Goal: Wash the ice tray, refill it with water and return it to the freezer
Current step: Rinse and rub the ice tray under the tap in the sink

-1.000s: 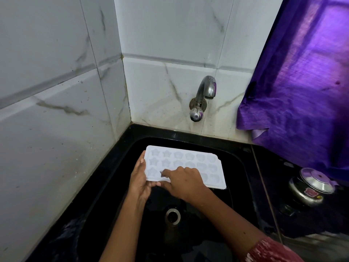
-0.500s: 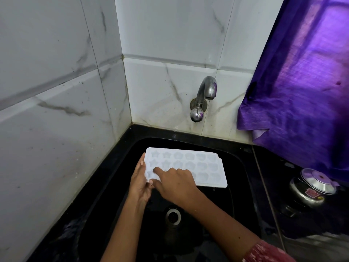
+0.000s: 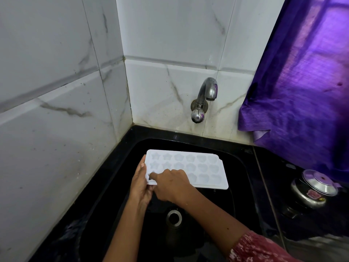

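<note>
Tray (image 3: 200,167) held level over the black sink (image 3: 239,167), below and left of the tap (image 3: 204,97); no water seen running. Left hand (image 3: 140,183) clamps the tray's left edge. Right hand (image 3: 170,185) rests on top, forefinger pressing a corner cell. Risk: one-edge hold, likely wet; tray could tip or slip into the sink.

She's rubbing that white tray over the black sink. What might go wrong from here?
1. The ice tray is held only at its left end by the left hand; the long free end might tip or slip into the sink.
2. The right hand presses a finger into one corner mould, so the others may go unscrubbed.
3. The tap shows no visible water; rinsing may be skipped.
</note>
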Demonstrator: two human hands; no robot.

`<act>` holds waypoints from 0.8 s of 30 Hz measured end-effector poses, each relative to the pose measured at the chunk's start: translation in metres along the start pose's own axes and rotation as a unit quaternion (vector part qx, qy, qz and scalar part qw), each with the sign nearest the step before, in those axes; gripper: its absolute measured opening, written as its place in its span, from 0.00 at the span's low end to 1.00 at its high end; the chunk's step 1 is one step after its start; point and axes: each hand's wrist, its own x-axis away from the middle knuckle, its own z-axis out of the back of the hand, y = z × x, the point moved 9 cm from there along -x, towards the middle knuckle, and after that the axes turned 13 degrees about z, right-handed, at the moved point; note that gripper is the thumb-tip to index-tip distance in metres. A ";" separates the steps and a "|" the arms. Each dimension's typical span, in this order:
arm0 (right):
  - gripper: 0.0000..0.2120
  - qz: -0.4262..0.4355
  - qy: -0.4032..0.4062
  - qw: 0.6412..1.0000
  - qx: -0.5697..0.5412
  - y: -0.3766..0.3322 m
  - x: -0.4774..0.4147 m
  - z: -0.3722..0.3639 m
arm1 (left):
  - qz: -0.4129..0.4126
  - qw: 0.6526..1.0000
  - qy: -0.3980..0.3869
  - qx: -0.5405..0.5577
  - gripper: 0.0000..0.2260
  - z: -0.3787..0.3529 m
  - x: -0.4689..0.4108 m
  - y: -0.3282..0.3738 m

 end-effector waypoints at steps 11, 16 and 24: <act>0.22 -0.011 0.005 1.000 0.004 -0.004 0.004 -0.006 | 0.006 1.000 0.015 -0.010 0.16 0.000 0.006 -0.001; 0.21 -0.031 -0.002 0.992 -0.120 0.013 0.014 -0.012 | 0.009 1.000 0.001 -0.013 0.16 0.001 0.007 -0.002; 0.27 -0.397 0.192 0.873 -0.209 0.144 0.112 -0.009 | 0.059 0.998 0.012 -0.020 0.14 0.019 0.008 -0.012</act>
